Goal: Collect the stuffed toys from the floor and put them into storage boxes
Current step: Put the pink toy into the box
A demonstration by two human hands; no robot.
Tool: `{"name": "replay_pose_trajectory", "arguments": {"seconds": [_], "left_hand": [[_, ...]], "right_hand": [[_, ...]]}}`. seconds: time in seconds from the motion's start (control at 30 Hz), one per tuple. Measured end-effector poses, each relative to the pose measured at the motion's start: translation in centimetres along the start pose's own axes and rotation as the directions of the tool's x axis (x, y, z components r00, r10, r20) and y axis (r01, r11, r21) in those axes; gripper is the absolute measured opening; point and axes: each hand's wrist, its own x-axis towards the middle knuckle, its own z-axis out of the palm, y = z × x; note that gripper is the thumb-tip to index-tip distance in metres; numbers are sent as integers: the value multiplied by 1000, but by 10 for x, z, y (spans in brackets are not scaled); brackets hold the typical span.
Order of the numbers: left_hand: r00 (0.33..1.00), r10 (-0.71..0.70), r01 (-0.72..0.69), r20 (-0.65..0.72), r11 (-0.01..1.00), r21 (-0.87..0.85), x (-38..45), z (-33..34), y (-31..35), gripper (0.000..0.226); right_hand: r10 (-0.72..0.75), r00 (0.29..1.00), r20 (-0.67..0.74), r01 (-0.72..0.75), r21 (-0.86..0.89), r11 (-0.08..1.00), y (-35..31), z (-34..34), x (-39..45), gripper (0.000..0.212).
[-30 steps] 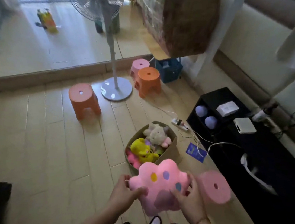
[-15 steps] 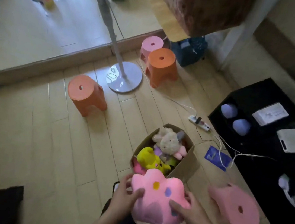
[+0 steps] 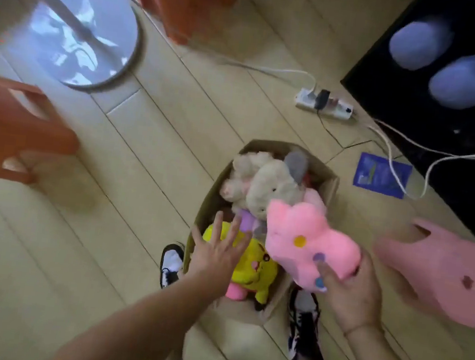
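Right hand (image 3: 351,290) grips the pink paw plush (image 3: 309,244) over the cardboard box (image 3: 329,178); left hand (image 3: 216,254), fingers spread, rests above the yellow toy (image 3: 252,270) inside the box.

Cardboard box (image 3: 330,181) on floor (image 3: 144,151) just ahead of shoes (image 3: 172,264), stuffed toys (image 3: 262,182) inside. Paw plush (image 3: 309,241) over box's right edge (in right hand (image 3: 350,293)). Left hand (image 3: 217,251) over the near toys. Power strip (image 3: 325,104) behind box; stool (image 3: 442,271) right.

No lettering, label or number is clear enough to read.
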Motion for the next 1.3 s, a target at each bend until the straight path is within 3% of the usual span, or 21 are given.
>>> {"name": "replay_pose_trajectory", "arguments": {"seconds": [0.1,0.17,0.23,0.33,0.43,0.53,0.6,0.67,0.73,0.8,0.87,0.93,1.03,1.2,1.3], "left_hand": [[997,52,-53,55,999,8,39,42,-9,98],[995,89,-87,46,996,-34,47,63,-15,94],[990,137,-139,-28,987,-75,41,76,-23,86],[954,226,-238,-199,970,-42,25,93,-37,92],[947,255,-266,-193,963,-30,11,99,-46,99],[979,183,-188,-88,981,-49,4,105,-45,115],[989,140,-144,-54,986,-78,2,96,-34,116],[981,91,-115,-173,984,-135,6,75,-21,106],[945,52,-119,-323,974,-191,17,56,-10,98],[938,4,-87,-347,971,-223,37,50,-1,93],[971,-41,-13,-237,975,-221,58,55,7,92],[986,-53,21,-156,980,-200,75,68,15,91],[984,-76,40,-162,975,-218,96,84,16,90],[990,-104,92,-92,987,-131,126,92,15,99],[988,-130,121,-83,987,-108,115,80,21,101]], "right_hand": [[-85,996,38,82,65,994,14,58,45,51],[-131,979,158,119,80,990,26,91,70,55],[-129,939,320,115,61,991,34,116,86,51],[-112,914,391,167,-110,980,44,137,99,54],[2,882,472,123,-235,964,57,145,99,62],[268,835,480,-28,-449,893,71,146,94,59],[354,829,433,-105,-501,859,74,146,90,61],[238,923,303,-104,-399,911,73,145,84,63],[-57,994,91,77,-237,968,69,137,74,59],[-380,919,-108,344,-252,905,62,127,66,50],[-582,811,-63,500,-442,744,59,126,67,51],[-605,786,127,551,-589,592,59,134,84,59],[-477,820,318,555,-645,525,62,150,138,66],[-354,883,309,465,-682,565,66,174,195,73],[-334,875,350,484,-646,591,60,166,184,76]]}}
